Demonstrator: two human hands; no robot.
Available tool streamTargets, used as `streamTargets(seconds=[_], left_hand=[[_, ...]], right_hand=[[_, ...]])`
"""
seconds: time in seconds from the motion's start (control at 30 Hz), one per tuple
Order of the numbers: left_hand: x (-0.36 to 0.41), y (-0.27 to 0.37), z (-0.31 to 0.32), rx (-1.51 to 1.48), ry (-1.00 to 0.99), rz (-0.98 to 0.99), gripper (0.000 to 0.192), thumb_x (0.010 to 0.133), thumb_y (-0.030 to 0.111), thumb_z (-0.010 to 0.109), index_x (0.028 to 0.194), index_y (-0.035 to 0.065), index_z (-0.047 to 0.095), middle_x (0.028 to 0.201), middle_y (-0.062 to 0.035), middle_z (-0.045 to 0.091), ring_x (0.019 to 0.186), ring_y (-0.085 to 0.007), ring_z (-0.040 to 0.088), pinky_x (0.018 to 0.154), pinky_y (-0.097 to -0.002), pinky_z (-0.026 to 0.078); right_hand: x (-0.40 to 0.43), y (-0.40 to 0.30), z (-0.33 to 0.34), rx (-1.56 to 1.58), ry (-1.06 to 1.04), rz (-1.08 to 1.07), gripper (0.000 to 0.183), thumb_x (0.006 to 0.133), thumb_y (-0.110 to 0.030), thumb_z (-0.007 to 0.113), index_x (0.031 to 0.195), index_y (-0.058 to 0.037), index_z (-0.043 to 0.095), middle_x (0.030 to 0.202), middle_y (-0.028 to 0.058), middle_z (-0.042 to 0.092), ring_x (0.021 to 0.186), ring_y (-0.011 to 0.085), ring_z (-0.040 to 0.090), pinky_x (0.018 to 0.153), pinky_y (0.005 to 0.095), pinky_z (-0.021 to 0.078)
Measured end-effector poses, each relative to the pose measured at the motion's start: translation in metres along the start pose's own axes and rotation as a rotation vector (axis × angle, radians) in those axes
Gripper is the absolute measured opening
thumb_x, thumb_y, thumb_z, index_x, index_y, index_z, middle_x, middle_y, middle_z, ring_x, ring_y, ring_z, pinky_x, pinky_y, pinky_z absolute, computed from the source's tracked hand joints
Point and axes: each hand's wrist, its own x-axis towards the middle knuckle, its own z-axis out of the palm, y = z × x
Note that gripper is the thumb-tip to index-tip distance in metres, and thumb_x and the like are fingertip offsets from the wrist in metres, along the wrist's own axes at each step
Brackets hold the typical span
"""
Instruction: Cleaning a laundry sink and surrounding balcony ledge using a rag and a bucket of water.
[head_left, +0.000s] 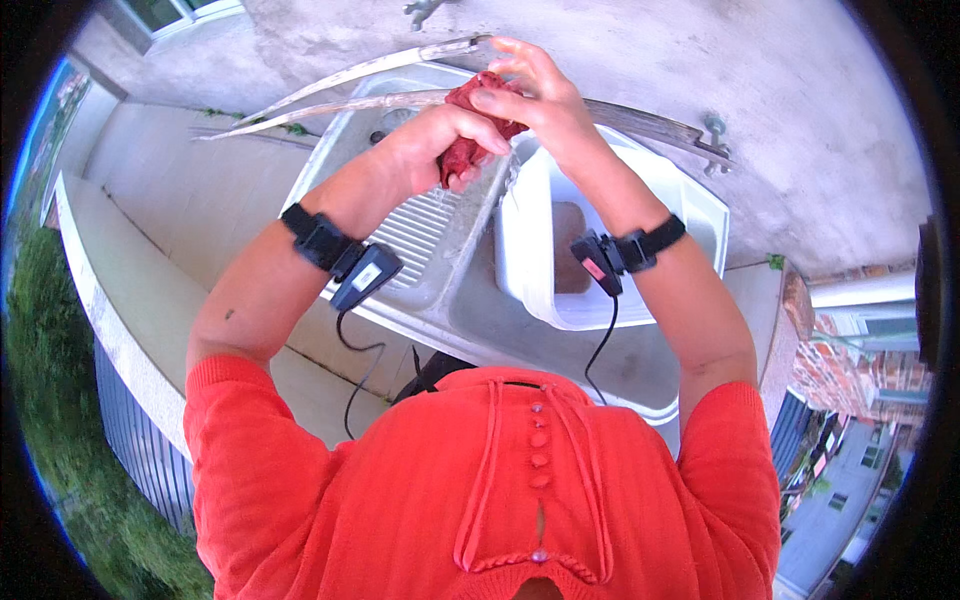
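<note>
A bunched, wet-looking red cloth (459, 159) is gripped between my two hands above a stone laundry sink (480, 259). My left hand (446, 135) closes around its lower part, thumb across the front. At the upper end, my right hand (551, 97) pinches the cloth with thumb and fingers, some fingertips raised near a bamboo pole (382, 67). Under the hands lie the sink's ribbed washboard (412, 236) and the side of a white plastic tub (525, 225). The tub stands in the right basin with a brownish patch at its bottom.
Another long, split bamboo pole (645, 124) passes behind my hands across the sink. Metal taps (716, 135) stick out of the rough plaster wall (750, 67). To the left runs a low parapet (127, 315). Cables hang from the black straps (322, 240) on my forearms.
</note>
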Motion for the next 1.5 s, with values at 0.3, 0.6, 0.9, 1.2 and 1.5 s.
streamTargets(seconds=[0.3,0.6,0.9,1.2,1.5], left_hand=[[0.000,0.019,0.075,-0.267,-0.472,-0.081,0.023,0.064,0.009,0.072,0.078,0.0056,0.055,0.054,-0.0005,0.043,0.037,-0.0098,0.035,0.035,-0.0250,0.022],[0.052,-0.048,0.120,0.013,0.028,0.254,0.019,0.063,0.014,0.075,0.070,0.0110,0.057,0.056,0.0036,0.048,0.044,-0.0073,0.044,0.039,-0.0244,0.031],[0.037,-0.085,0.057,0.489,0.198,0.506,0.069,0.068,0.010,0.076,0.132,0.0034,0.051,0.115,-0.0116,0.057,0.098,-0.0219,0.054,0.082,-0.0332,0.046],[0.076,-0.132,0.062,0.131,0.298,0.027,0.061,0.090,0.052,0.049,0.132,0.0084,0.048,0.133,-0.0074,0.049,0.110,-0.0253,0.052,0.082,-0.0432,0.045],[0.057,-0.116,0.156,0.011,0.101,0.142,0.052,0.091,0.031,0.056,0.136,0.0089,0.041,0.117,-0.0052,0.057,0.084,-0.0188,0.059,0.067,-0.0296,0.042]], right_hand=[[-0.035,-0.070,-0.056,0.365,-0.155,-0.030,0.039,0.079,-0.005,0.069,0.118,-0.0024,0.066,0.078,0.0035,0.064,0.075,0.0101,0.060,0.073,0.0230,0.0483],[-0.022,0.053,-0.035,-0.102,0.474,-0.081,0.019,0.058,-0.020,0.073,0.071,-0.0073,0.066,0.071,0.0109,0.064,0.067,0.0257,0.062,0.063,0.0374,0.0502],[-0.112,0.007,-0.087,-0.023,0.655,0.306,0.044,0.057,-0.038,0.082,0.076,-0.0042,0.063,0.077,0.0151,0.064,0.077,0.0321,0.063,0.070,0.0404,0.0483],[-0.209,0.033,-0.109,-0.112,0.278,0.231,0.033,0.055,-0.013,0.082,0.082,-0.0015,0.067,0.079,0.0135,0.067,0.074,0.0297,0.064,0.069,0.0382,0.0503],[-0.286,-0.009,-0.145,-0.395,0.236,0.453,0.039,0.061,-0.014,0.079,0.097,-0.0042,0.068,0.097,0.0124,0.067,0.090,0.0315,0.065,0.075,0.0417,0.0508]])
